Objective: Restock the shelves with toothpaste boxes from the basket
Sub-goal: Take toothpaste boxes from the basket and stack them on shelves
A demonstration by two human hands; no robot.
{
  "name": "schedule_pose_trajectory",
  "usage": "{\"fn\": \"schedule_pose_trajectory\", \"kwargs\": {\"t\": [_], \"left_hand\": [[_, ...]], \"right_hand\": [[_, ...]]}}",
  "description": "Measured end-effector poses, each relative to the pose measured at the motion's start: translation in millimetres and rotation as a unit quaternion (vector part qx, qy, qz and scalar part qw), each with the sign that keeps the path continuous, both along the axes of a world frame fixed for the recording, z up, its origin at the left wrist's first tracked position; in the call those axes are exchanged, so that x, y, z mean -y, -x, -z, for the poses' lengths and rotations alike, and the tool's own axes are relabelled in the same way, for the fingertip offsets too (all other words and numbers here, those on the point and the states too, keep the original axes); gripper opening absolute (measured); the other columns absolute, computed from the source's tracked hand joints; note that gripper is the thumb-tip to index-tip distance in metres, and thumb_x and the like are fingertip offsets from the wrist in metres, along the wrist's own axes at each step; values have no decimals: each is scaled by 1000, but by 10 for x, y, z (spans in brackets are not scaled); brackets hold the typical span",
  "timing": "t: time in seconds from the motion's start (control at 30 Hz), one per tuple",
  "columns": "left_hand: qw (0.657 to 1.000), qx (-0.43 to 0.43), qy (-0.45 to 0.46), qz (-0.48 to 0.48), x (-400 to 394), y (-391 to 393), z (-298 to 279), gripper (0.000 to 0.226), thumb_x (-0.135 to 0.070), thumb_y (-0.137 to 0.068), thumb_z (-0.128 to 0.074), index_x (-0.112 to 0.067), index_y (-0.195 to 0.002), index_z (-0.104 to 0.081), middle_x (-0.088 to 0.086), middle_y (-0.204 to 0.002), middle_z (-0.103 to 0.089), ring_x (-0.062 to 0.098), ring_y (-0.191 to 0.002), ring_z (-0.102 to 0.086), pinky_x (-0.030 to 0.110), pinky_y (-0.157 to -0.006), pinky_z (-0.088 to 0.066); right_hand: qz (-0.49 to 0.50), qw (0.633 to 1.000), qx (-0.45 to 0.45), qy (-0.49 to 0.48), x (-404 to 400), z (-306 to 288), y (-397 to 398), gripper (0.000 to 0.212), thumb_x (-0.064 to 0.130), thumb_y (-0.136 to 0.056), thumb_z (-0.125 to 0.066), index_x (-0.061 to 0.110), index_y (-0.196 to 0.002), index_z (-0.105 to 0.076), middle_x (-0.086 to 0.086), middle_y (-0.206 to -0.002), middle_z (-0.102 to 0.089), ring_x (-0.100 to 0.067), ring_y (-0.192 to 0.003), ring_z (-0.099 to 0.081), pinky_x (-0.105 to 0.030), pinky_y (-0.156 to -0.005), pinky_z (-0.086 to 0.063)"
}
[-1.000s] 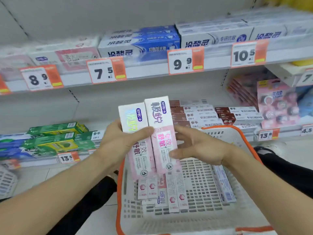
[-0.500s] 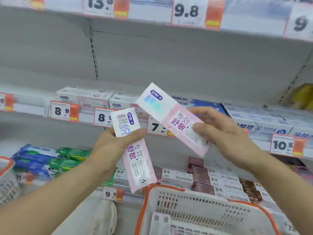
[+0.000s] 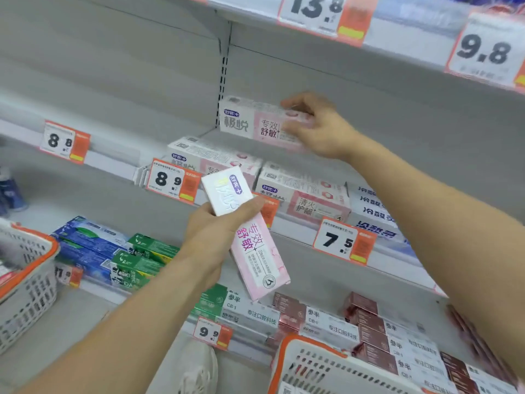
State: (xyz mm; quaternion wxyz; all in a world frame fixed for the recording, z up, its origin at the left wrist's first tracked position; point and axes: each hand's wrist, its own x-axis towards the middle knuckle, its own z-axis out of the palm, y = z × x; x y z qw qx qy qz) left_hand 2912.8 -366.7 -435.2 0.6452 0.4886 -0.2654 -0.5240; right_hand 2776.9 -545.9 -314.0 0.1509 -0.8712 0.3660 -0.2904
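right hand (image 3: 321, 129) up at the middle shelf (image 3: 113, 163), fingers curled over the top and thumb under a pink and white toothpaste box (image 3: 255, 123). box held flat, long side facing out, just above the row of same boxes (image 3: 213, 157) already lying on that shelf. can't tell if touching them.

left hand (image 3: 216, 234) lower down, in front of the shelf edge. fingers wrapped round the back and thumb pressed across the front of a second pink and white toothpaste box (image 3: 250, 237). box tilted, white end up, pink end pointing down and to the right.

white basket with orange rim (image 3: 309, 354) at the bottom, below both hands. inside mostly out of view. another basket (image 3: 31, 274) at the far left edge.

price tags along the shelf edges: 8.9 (image 3: 173, 180) just left of the held box, 7.5 (image 3: 343, 241) further right, 8.8 (image 3: 64, 142) far left. blue and green toothpaste boxes (image 3: 113, 251) on the lower shelf at left, dark red boxes (image 3: 369, 322) at lower right. white shoe (image 3: 199, 368) on the floor near the bottom.
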Motion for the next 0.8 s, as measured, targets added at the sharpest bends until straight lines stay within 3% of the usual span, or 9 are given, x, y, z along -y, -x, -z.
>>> {"fn": "schedule_pose_trajectory", "kwargs": {"t": [0.17, 0.27, 0.33, 0.43, 0.5, 0.6, 0.7, 0.8], "left_hand": [[998, -63, -26, -8, 112, -119, 80, 30, -22, -76, -83, -8, -99, -70, 10, -90, -78, 26, -80, -74, 31, -67, -53], [996, -77, -22, -25, 183, -130, 68, 27, -25, -75, -83, -12, -94, -69, 5, -83, -77, 19, -67, -72, 28, -61, -51], [994, -99, -25, -48, 231, -140, 66, 31, -25, -75, -84, -11, -99, -69, 7, -89, -78, 20, -71, -72, 28, -64, -54], [990, -122, -23, -70, 276, -154, 108, 32, -25, -76, -83, -12, -101, -69, 7, -93, -78, 20, -74, -73, 25, -58, -55], [990, -122, -17, -75, 287, -142, 136, 30, -26, -76, -83, -12, -99, -70, 7, -93, -78, 21, -79, -74, 27, -64, -56], [988, -121, -10, -92, 295, -134, 142, 36, -26, -76, -84, -9, -104, -69, 8, -96, -77, 25, -88, -74, 34, -77, -58], [985, -133, 2, -113, 304, -127, 100, 42, -26, -75, -85, -10, -110, -68, 6, -98, -77, 25, -91, -74, 41, -87, -58], [980, -145, 28, -135, 311, -108, 5, 45, -26, -74, -85, -9, -113, -67, 6, -99, -77, 24, -90, -75, 44, -90, -58]], "right_hand": [[-3, 999, -34, -37, 568, 162, -469, 26, 19, -94, -65, 17, -119, -60, 5, -120, -60, -6, -113, -55, -19, -98, -42], [-13, 994, -44, -101, 740, 286, -601, 23, 16, -94, -65, 14, -117, -62, -3, -126, -62, -11, -112, -58, -14, -88, -46], [-25, 985, -46, -163, 779, 371, -615, 22, 17, -96, -64, 17, -117, -63, -1, -125, -62, -9, -108, -59, -14, -83, -48], [-56, 963, -38, -262, 804, 469, -591, 23, 18, -96, -64, 22, -119, -64, 3, -123, -61, -10, -104, -62, -27, -93, -51], [-65, 951, -45, -298, 816, 509, -571, 24, 17, -95, -65, 23, -119, -66, 3, -123, -62, -14, -104, -62, -33, -98, -50], [-55, 951, -61, -299, 753, 497, -535, 24, 14, -98, -60, 22, -120, -66, 3, -121, -65, -11, -107, -61, -31, -101, -47], [-18, 978, -4, -209, 605, 368, -467, 25, 9, -99, -54, 20, -118, -67, 3, -127, -63, -14, -117, -60, -32, -105, -47], [-45, 982, 47, -176, 239, 198, -384, 15, 6, -97, -59, 9, -109, -68, -9, -109, -70, -19, -91, -67, -35, -84, -55]]}}
